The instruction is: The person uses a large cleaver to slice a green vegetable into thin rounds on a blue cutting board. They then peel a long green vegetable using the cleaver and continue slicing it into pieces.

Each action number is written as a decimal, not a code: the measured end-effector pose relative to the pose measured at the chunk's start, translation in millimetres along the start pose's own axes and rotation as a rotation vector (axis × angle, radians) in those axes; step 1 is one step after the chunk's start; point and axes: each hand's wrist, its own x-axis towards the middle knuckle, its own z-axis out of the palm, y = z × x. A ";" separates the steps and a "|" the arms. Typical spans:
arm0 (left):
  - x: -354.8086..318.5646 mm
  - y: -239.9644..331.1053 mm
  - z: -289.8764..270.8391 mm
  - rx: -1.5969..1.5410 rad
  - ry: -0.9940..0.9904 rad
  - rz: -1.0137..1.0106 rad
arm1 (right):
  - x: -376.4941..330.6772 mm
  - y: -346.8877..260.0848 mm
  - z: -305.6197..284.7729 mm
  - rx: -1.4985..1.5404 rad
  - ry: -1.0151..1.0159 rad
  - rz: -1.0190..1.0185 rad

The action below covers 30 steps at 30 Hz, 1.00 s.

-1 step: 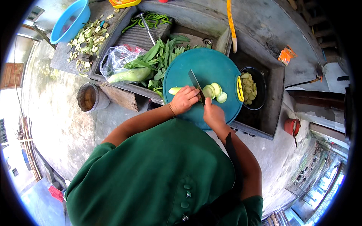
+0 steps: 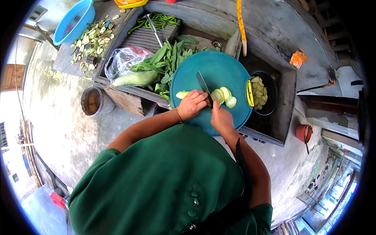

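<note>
A round teal cutting board (image 2: 223, 66) lies over a concrete sink. On it, my left hand (image 2: 191, 104) presses down a pale green gourd piece (image 2: 181, 94). My right hand (image 2: 221, 117) is shut on the handle of a knife (image 2: 203, 84), whose blade stands between both hands and points away from me. Cut slices (image 2: 226, 96) lie just right of the blade. At the board's right edge a black bowl (image 2: 269, 105) holds several cut pieces, with a yellow tool (image 2: 248, 93) beside it.
Left of the board lie a whole green gourd (image 2: 135, 78), leafy greens (image 2: 168, 62) and a plastic bag (image 2: 123, 58). Peelings (image 2: 89, 41) and a blue basin (image 2: 74, 21) sit far left. A bucket (image 2: 92, 102) and a small red pail (image 2: 303, 132) stand on the floor.
</note>
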 end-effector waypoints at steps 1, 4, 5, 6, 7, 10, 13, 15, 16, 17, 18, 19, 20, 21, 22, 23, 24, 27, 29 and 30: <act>-1.6 0.5 1.1 -0.003 0.002 -0.007 | 0.5 -2.8 -3.9 0.009 0.016 0.012; -4.8 -0.6 0.5 -0.018 0.008 -0.031 | -2.3 1.2 -16.0 0.066 0.004 0.051; -3.9 -1.2 0.8 -0.019 0.014 -0.033 | -8.8 3.2 -20.5 0.093 0.047 0.049; -2.6 -1.7 0.7 -0.021 0.019 -0.035 | -14.8 3.6 -28.4 0.092 0.045 0.019; -3.8 -0.1 0.2 -0.028 0.023 -0.041 | -23.5 0.6 -39.1 0.091 0.037 -0.008; -5.4 -0.1 -0.2 -0.032 0.002 -0.067 | -38.4 -4.6 -59.0 0.064 -0.037 -0.027; -4.0 0.6 -1.3 -0.062 0.012 -0.058 | -39.8 -3.2 -59.7 0.057 -0.070 -0.030; -3.0 1.2 -3.7 -0.046 0.015 -0.051 | -33.3 -0.4 -48.3 0.082 -0.060 -0.041; -3.0 2.4 -3.6 -0.043 0.014 -0.045 | -26.7 2.0 -37.0 0.068 -0.055 -0.034; -3.6 2.6 -3.1 -0.048 0.013 -0.040 | -14.6 4.6 -21.9 0.053 -0.048 -0.035; -5.0 2.9 -2.0 -0.052 0.013 -0.034 | -5.7 5.7 -7.7 0.039 -0.041 -0.035; -6.0 1.4 -2.4 -0.050 0.014 -0.031 | 1.3 1.5 1.0 0.044 0.048 -0.056; -6.6 0.6 -2.7 -0.049 0.008 -0.039 | 3.4 1.5 4.3 0.052 0.065 -0.050; -6.9 0.4 -3.1 -0.048 0.002 -0.046 | 4.9 1.0 6.3 0.060 0.082 -0.043; -6.9 1.3 -3.4 -0.048 -0.002 -0.053 | 5.2 1.0 7.3 0.065 0.099 -0.035; -6.9 2.1 -4.4 -0.088 0.005 -0.110 | 5.4 2.9 8.3 0.095 0.118 -0.064; -7.9 2.5 -7.5 -0.052 -0.005 -0.118 | 5.8 1.8 8.4 0.102 0.102 -0.059; -6.7 2.8 -21.1 0.033 -0.022 -0.096 | 4.0 1.3 2.7 0.115 0.085 -0.036; -10.9 -5.6 -24.3 0.081 -0.023 -0.036 | 2.0 1.4 -5.2 0.125 0.099 -0.038; -12.6 -7.5 -23.1 0.075 -0.011 -0.048 | -1.3 -0.3 -11.3 0.125 0.096 -0.036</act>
